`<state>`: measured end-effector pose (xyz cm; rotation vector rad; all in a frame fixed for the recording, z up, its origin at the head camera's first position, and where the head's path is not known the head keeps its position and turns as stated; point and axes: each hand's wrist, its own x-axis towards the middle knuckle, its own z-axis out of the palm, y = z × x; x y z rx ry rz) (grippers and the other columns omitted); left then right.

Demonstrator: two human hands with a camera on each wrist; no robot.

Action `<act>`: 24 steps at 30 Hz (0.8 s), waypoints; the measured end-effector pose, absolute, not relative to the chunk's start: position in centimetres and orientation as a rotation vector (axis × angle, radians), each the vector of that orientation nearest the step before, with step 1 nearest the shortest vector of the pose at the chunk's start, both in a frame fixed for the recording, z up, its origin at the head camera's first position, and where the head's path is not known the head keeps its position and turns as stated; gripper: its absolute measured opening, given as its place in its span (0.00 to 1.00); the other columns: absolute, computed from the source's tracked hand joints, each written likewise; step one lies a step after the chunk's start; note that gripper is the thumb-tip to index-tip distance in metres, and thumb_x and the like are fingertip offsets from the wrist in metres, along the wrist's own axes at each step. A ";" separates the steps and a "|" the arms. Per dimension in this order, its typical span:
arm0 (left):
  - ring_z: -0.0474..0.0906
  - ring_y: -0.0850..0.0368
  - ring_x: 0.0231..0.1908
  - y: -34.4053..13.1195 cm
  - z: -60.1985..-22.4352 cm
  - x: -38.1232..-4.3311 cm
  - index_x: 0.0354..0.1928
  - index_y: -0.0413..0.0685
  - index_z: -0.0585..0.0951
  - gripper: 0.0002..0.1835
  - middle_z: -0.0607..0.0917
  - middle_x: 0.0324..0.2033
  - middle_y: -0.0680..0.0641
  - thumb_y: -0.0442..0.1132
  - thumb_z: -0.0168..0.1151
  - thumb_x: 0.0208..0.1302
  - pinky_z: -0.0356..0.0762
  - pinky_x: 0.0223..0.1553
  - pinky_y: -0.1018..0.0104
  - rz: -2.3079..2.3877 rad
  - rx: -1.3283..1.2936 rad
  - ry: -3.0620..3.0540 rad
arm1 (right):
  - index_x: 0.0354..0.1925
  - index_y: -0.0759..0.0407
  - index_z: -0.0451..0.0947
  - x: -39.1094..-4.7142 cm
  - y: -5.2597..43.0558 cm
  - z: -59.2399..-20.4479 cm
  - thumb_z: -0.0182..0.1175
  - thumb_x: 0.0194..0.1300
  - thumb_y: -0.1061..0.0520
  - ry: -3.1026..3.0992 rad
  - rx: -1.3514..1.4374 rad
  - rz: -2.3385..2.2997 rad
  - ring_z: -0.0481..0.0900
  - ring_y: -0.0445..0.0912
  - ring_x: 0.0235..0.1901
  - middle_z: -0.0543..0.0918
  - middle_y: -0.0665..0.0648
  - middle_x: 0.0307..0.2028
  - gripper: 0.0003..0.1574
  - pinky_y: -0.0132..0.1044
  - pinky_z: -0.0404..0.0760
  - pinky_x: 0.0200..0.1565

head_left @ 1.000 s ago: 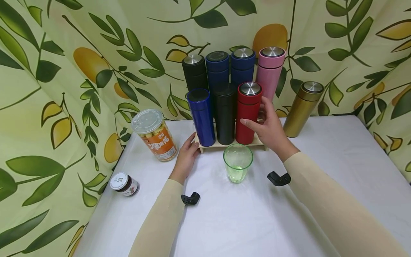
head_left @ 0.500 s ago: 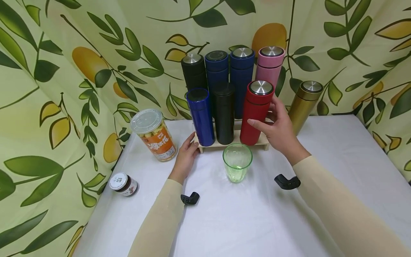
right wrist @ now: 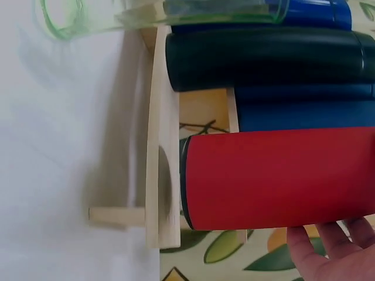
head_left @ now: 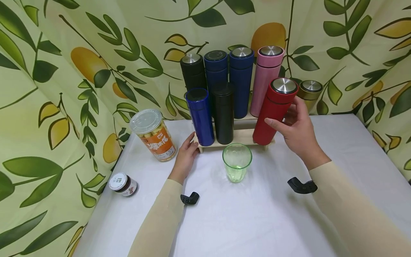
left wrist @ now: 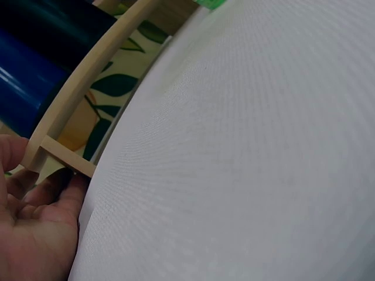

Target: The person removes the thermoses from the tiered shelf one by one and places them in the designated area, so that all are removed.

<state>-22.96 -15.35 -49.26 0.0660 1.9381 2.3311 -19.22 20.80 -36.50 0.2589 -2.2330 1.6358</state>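
Note:
My right hand grips a red thermos bottle with a steel-topped lid, thumb on its front and fingers along its right side. The bottle leans to the right, its base close over the right end of a two-tier wooden rack. In the right wrist view, the red thermos shows a thin gap between its base and the front shelf. My left hand holds the rack's left front corner; in the left wrist view, the thumb and fingers of this hand close round the shelf end and leg.
A glossy blue thermos and a black one share the front tier. Behind stand several more, including a pink one. A gold thermos is partly hidden. A green glass, popcorn tub and small jar stand nearby.
My right hand has moved the red thermos rightward along the front shelf, from upright beside the black one to leaning right, now overlapping the gold thermos. The left hand stays on the rack.

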 end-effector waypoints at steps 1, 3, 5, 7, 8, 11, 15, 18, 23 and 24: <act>0.71 0.45 0.73 -15.4 -49.3 -23.0 0.87 0.48 0.59 0.33 0.69 0.78 0.36 0.36 0.51 0.86 0.71 0.73 0.56 2.330 0.064 1.940 | 0.85 0.39 0.56 -19.1 21.0 -36.6 0.73 0.72 0.63 -2.231 0.250 1.631 0.76 0.52 0.64 0.74 0.57 0.71 0.56 0.35 0.81 0.60; 0.70 0.45 0.74 -15.4 -49.4 -23.0 0.87 0.48 0.59 0.32 0.69 0.78 0.37 0.36 0.51 0.87 0.70 0.73 0.56 2.329 0.064 1.939 | 0.85 0.39 0.56 -18.9 21.5 -36.6 0.73 0.72 0.62 -2.231 0.227 1.621 0.76 0.51 0.64 0.74 0.57 0.71 0.56 0.35 0.81 0.60; 0.70 0.45 0.74 -15.4 -49.5 -23.0 0.87 0.48 0.60 0.32 0.68 0.78 0.37 0.36 0.51 0.87 0.70 0.73 0.56 2.325 0.066 1.945 | 0.84 0.40 0.57 -18.7 22.0 -36.7 0.73 0.72 0.62 -2.223 0.215 1.615 0.75 0.51 0.64 0.74 0.57 0.71 0.55 0.35 0.81 0.60; 0.70 0.44 0.74 -15.4 -49.5 -23.0 0.87 0.48 0.60 0.32 0.68 0.78 0.37 0.37 0.51 0.87 0.70 0.73 0.55 2.321 0.070 1.951 | 0.84 0.40 0.57 -18.5 22.4 -36.8 0.73 0.72 0.63 -2.214 0.202 1.610 0.76 0.51 0.63 0.74 0.56 0.71 0.54 0.35 0.82 0.60; 0.69 0.44 0.74 -15.4 -49.5 -23.0 0.87 0.48 0.60 0.32 0.69 0.78 0.37 0.37 0.51 0.87 0.70 0.74 0.55 2.317 0.071 1.954 | 0.84 0.40 0.58 -18.4 22.7 -36.8 0.73 0.72 0.62 -2.217 0.191 1.603 0.76 0.50 0.63 0.74 0.55 0.70 0.54 0.35 0.82 0.59; 0.70 0.44 0.74 -15.4 -49.4 -23.1 0.87 0.48 0.60 0.32 0.70 0.78 0.37 0.37 0.51 0.87 0.70 0.73 0.56 2.323 0.069 1.948 | 0.84 0.39 0.57 -18.2 23.4 -37.0 0.72 0.73 0.62 -2.226 0.152 1.587 0.76 0.49 0.62 0.74 0.55 0.70 0.53 0.34 0.82 0.58; 0.71 0.45 0.73 -15.4 -49.4 -23.1 0.87 0.48 0.60 0.32 0.71 0.77 0.37 0.36 0.51 0.87 0.71 0.73 0.57 2.332 0.065 1.935 | 0.84 0.39 0.57 -18.0 24.3 -37.3 0.72 0.73 0.63 -2.233 0.113 1.556 0.75 0.47 0.62 0.73 0.54 0.70 0.53 0.31 0.82 0.56; 0.71 0.45 0.73 -15.4 -49.3 -23.0 0.87 0.48 0.60 0.32 0.71 0.76 0.37 0.36 0.51 0.87 0.70 0.73 0.56 2.337 0.065 1.929 | 0.84 0.39 0.57 -17.9 25.1 -37.4 0.71 0.73 0.64 -2.225 0.105 1.540 0.75 0.46 0.62 0.73 0.53 0.71 0.54 0.31 0.81 0.57; 0.70 0.45 0.74 -15.4 -49.3 -23.0 0.87 0.47 0.60 0.32 0.71 0.76 0.36 0.36 0.51 0.87 0.69 0.74 0.56 2.351 0.073 1.906 | 0.85 0.39 0.55 -17.6 26.4 -37.6 0.70 0.74 0.64 -2.228 0.065 1.522 0.75 0.44 0.62 0.71 0.54 0.73 0.54 0.29 0.81 0.58; 0.70 0.45 0.74 -15.4 -49.3 -23.0 0.87 0.47 0.59 0.32 0.71 0.77 0.36 0.36 0.51 0.87 0.69 0.74 0.56 2.355 0.076 1.899 | 0.85 0.38 0.55 -17.6 26.6 -37.6 0.70 0.74 0.63 -2.234 0.053 1.511 0.75 0.44 0.62 0.71 0.54 0.73 0.54 0.29 0.81 0.57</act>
